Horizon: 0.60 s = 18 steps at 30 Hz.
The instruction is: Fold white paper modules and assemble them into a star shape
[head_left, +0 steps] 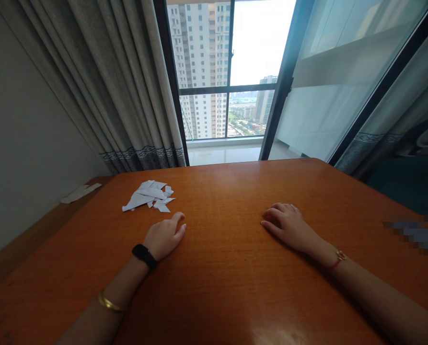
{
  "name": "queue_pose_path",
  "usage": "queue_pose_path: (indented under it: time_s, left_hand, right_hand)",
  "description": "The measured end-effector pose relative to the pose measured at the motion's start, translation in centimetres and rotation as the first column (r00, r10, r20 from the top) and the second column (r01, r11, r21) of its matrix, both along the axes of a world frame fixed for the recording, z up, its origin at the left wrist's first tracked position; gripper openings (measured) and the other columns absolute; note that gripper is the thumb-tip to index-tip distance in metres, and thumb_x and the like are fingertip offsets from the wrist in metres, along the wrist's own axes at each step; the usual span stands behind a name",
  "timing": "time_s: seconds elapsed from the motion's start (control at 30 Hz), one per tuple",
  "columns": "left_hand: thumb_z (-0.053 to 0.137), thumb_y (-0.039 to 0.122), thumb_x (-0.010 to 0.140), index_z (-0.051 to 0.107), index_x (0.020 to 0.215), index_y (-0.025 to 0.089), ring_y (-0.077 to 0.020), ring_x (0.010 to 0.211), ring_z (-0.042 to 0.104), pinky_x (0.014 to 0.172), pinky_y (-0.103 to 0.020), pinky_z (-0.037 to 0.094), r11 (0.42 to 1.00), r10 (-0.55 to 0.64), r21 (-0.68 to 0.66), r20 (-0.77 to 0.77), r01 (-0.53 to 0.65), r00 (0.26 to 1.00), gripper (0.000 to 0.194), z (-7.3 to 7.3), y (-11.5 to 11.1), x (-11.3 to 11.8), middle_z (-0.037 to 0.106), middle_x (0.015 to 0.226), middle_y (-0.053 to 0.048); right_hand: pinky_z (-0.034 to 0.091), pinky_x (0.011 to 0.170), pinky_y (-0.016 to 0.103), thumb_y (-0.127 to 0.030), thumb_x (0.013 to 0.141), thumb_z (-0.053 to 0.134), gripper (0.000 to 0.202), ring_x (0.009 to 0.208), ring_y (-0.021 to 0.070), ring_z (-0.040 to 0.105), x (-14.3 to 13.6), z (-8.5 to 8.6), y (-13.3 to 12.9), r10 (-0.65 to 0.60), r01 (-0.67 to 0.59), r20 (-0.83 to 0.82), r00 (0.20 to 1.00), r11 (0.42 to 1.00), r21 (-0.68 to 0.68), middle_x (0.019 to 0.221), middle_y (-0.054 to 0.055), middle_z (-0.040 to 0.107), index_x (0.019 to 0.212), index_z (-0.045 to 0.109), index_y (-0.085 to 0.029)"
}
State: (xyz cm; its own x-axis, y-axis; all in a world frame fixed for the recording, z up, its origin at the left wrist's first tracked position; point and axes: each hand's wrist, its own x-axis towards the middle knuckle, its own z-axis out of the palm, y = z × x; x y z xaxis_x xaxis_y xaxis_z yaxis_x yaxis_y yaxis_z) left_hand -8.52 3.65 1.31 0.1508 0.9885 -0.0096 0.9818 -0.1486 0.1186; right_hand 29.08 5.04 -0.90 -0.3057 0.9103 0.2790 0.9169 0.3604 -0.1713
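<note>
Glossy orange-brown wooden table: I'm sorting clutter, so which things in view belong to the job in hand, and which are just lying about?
Likely the job's:
Heap of angular white paper scraps, nearest the bare left hand
Wooden table under them

Probably just about:
Flat pale strip beside the wall
Pixelated bluish-grey thing, right edge, unidentifiable
Long grey fabric curtain, left

No legible text, labels, brands, numbers or signs. Paper [147, 195]: nothing readable. Black wristband [144, 257]: no mark I can make out. Pixelated patch [420, 237], right edge: unreadable. Towers [199, 57] outside: nothing legible.
</note>
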Motion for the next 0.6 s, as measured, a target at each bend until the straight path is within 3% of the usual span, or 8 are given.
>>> queue_pose_path:
  time_s: [0.6]
  left_hand:
    - [0.036,0.043,0.093,0.051,0.115,0.026,-0.0249,0.095,0.066,0.073,-0.031,0.044,1.0,0.004,-0.03,0.006,-0.004,1.0,0.032,0.18,-0.1,0.26,0.07,0.103,-0.006]
  right_hand:
    - [0.035,0.092,0.048,-0.055,0.086,0.048,0.036,0.098,0.0274,0.052,0.44,-0.44,0.19,-0.071,0.071,-0.011,0.997,0.997,0.042,0.102,0.008,0.061,0.097,0.067,-0.026]
